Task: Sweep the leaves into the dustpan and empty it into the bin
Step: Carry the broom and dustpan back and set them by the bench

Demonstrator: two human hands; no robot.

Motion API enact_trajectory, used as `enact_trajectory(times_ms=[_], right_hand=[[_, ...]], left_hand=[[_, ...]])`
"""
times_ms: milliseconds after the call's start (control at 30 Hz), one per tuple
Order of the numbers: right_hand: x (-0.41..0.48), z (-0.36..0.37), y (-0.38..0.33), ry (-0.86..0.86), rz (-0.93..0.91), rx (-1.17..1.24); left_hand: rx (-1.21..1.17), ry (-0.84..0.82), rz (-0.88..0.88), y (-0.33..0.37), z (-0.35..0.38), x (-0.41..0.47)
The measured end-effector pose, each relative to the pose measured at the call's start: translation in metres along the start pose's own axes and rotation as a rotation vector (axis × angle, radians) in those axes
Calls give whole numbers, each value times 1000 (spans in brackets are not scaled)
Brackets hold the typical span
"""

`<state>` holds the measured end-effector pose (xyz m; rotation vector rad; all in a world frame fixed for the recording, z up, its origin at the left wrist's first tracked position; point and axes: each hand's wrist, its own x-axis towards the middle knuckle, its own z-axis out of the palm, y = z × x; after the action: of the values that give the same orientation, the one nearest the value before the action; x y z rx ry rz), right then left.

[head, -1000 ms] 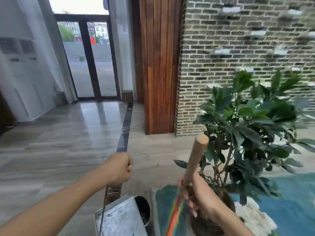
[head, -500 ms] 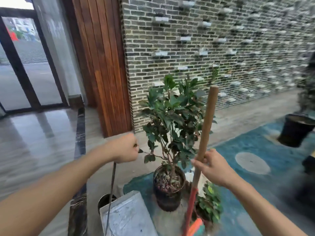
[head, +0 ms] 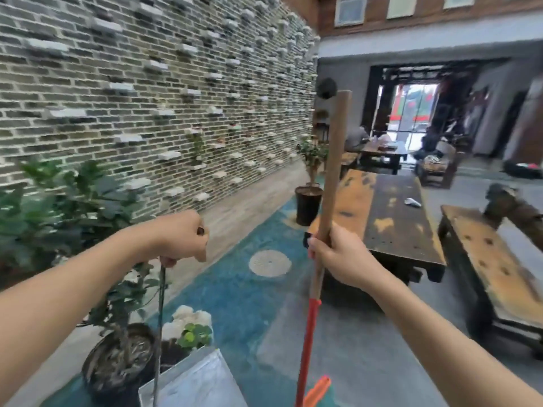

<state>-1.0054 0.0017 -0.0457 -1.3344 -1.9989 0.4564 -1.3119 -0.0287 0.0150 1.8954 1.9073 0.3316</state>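
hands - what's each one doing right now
Left hand: closed on the dustpan handle.
Right hand: closed on the broom handle.

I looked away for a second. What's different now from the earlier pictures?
The view has swung right: the glass door and wood panel are gone, and a long table and bench have come into sight. Unchanged: left hand holds the dustpan handle, right hand the broom.

Broom (head: 331, 183): wooden handle w/ red lower section, near upright, tip at 12 o'clock. Dustpan (head: 191, 383): grey metal, thin rod handle rising vertical, pan low at 7 o'clock.
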Motion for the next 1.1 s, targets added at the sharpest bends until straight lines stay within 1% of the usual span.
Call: enact_trajectory(times_ms=[133, 300, 467, 500, 567, 633, 767, 800, 967, 1100], right_hand=[[-22, -82, 81, 84, 129, -38], [-51, -168, 184, 250, 323, -57], [-82, -252, 288, 378, 482, -154], [-90, -276, 316, 409, 533, -171], [-100, -302, 346, 434, 580, -185], [-113, -341, 393, 475, 668, -220], [-139, -413, 466, 577, 766, -303], [-147, -437, 488, 603, 803, -321], [-180, -528, 568, 640, 938, -315], [-201, -586, 634, 655, 1001, -340]], left_hand=[[-35, -71, 87, 109, 52, 60], [-37, -159, 256, 245, 128, 131], [17, -225, 423, 389, 214, 189], [26, -263, 469, 427, 239, 204], [28, -294, 521, 469, 263, 218], [25, -351, 583, 529, 303, 245], [29, -437, 702, 639, 363, 284], [25, -460, 728, 675, 380, 295], [38, -526, 823, 815, 446, 338], [17, -522, 882, 909, 505, 355]])
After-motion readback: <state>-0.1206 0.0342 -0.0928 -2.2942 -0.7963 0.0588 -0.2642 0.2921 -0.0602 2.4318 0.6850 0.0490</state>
